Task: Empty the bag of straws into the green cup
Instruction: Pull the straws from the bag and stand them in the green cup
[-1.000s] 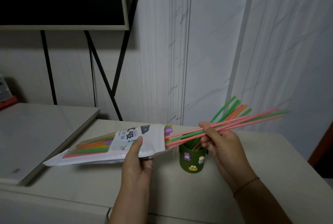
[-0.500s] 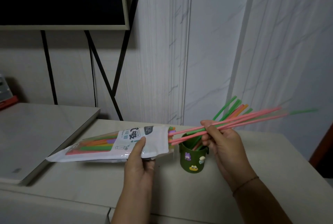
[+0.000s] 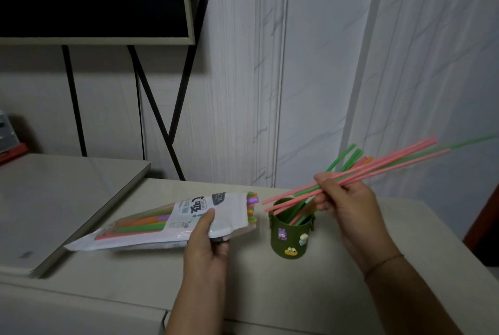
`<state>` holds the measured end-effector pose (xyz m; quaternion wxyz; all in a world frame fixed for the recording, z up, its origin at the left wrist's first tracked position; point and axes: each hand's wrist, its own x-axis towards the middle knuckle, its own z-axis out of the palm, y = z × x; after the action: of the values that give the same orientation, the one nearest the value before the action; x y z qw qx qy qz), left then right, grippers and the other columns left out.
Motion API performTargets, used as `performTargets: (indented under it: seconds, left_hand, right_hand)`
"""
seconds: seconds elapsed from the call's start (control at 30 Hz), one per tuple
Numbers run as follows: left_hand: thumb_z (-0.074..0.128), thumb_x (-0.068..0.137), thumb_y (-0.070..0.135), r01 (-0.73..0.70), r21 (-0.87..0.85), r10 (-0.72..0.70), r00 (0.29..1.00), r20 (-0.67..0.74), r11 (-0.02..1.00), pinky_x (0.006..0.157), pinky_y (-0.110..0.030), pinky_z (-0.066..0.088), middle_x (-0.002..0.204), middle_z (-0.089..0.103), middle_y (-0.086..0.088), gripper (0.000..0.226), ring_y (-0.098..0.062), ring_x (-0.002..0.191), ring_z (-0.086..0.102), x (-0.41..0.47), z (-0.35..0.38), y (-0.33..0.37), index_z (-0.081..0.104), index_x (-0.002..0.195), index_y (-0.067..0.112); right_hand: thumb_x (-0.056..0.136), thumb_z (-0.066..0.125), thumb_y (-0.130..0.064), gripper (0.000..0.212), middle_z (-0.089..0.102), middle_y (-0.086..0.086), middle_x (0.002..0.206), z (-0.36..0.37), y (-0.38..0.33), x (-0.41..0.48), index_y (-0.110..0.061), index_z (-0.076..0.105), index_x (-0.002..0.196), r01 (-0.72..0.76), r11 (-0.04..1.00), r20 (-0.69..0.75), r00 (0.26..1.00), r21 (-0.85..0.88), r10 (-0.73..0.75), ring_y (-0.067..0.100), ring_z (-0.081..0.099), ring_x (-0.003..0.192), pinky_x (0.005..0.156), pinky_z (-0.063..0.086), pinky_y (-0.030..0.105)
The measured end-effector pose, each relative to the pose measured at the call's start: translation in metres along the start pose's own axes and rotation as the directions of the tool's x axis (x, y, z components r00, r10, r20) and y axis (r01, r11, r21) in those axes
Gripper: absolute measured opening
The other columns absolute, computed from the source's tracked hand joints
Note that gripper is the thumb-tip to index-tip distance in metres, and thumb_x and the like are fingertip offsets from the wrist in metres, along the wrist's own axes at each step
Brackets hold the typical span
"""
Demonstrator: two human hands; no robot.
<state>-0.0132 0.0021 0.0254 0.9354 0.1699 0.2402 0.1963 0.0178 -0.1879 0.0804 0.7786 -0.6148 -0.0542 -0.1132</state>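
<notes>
Pink and green straws [image 3: 372,172] are pinched as a small bundle between the thumb and fingers of the right hand [image 3: 348,208], which is closed around them near their lower third. From the grip, the long ends are seen to rise up and to the right, blurred at the tips; the short ends point down and to the left, clear of the bag mouth and just above the rim of the green cup [image 3: 291,235]. The cup is observed directly below and slightly left of the right-hand grip, upright on the pale countertop [image 3: 270,288], with small figure decorations on its wall and several green, pink and orange straws [image 3: 343,162] already leaning inside it.

A white printed straw bag [image 3: 172,221] is clasped by the left hand [image 3: 208,245], thumb on top and fingers beneath, near its open end. The bag extends left from that grip, lying low over the countertop. Purple, green and orange straw ends [image 3: 252,199] are noted protruding at the mouth, just right of the thumb and apart from the held bundle.
</notes>
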Motion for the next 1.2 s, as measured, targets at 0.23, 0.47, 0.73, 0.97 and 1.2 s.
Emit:
performTargets:
  seconds: [0.23, 0.47, 0.73, 0.97, 1.2]
  left_hand:
    - [0.062, 0.085, -0.004, 0.006, -0.014, -0.006, 1.0, -0.005, 1.0, 0.06, -0.032, 0.058, 0.102, 0.067, -0.007, 0.039, -0.019, 0.09, 0.066, 0.001, 0.001, 0.001, 0.052, 0.117, 0.015]
    - [0.063, 0.084, -0.004, 0.009, -0.018, -0.009, 1.0, 0.002, 1.0, 0.06, -0.032, 0.058, 0.101, 0.067, -0.007, 0.036, -0.02, 0.09, 0.066, -0.003, 0.003, -0.004, 0.053, 0.113, 0.016]
    - [0.063, 0.084, -0.004, 0.017, -0.014, -0.016, 1.0, 0.021, 1.0, 0.067, -0.038, 0.057, 0.101, 0.068, -0.007, 0.035, -0.021, 0.093, 0.066, -0.004, 0.003, -0.005, 0.053, 0.11, 0.017]
    - [0.064, 0.083, -0.004, 0.024, -0.024, -0.024, 1.0, 0.014, 0.999, 0.063, -0.037, 0.058, 0.106, 0.068, -0.009, 0.043, -0.022, 0.096, 0.067, -0.003, 0.004, -0.004, 0.052, 0.12, 0.015]
    - [0.065, 0.082, -0.003, 0.035, -0.021, -0.035, 0.999, 0.021, 0.999, 0.065, -0.041, 0.059, 0.11, 0.068, -0.011, 0.046, -0.024, 0.095, 0.067, -0.006, 0.004, -0.007, 0.051, 0.122, 0.015]
  right_hand:
    - [0.085, 0.06, -0.008, 0.013, 0.06, 0.0, 0.045, -0.022, -0.018, 0.026, -0.009, 0.065, 0.073, 0.111, 0.969, -0.071, 0.989, -0.219, -0.129, 0.006, 0.055, 0.041, 0.047, 0.05, 0.016]
    - [0.085, 0.061, -0.015, 0.012, 0.064, 0.008, 0.057, -0.01, 0.005, 0.033, -0.006, 0.068, 0.079, 0.071, 0.881, -0.012, 0.996, -0.468, -0.087, 0.018, 0.06, 0.05, 0.061, 0.055, 0.033]
    - [0.083, 0.065, -0.011, 0.015, 0.065, 0.006, 0.068, -0.002, 0.025, 0.03, -0.009, 0.065, 0.098, -0.006, 0.82, 0.085, 0.994, -0.573, 0.067, 0.012, 0.059, 0.053, 0.053, 0.048, 0.018]
    - [0.085, 0.064, -0.014, 0.012, 0.065, 0.007, 0.067, -0.003, 0.014, 0.03, -0.009, 0.064, 0.096, 0.044, 0.874, -0.009, 0.998, -0.483, -0.056, 0.015, 0.06, 0.056, 0.052, 0.051, 0.016]
    - [0.087, 0.06, -0.012, 0.008, 0.065, 0.008, 0.065, -0.002, 0.018, 0.027, -0.005, 0.065, 0.089, 0.031, 0.838, -0.026, 0.998, -0.544, -0.054, 0.008, 0.061, 0.05, 0.047, 0.048, 0.008]
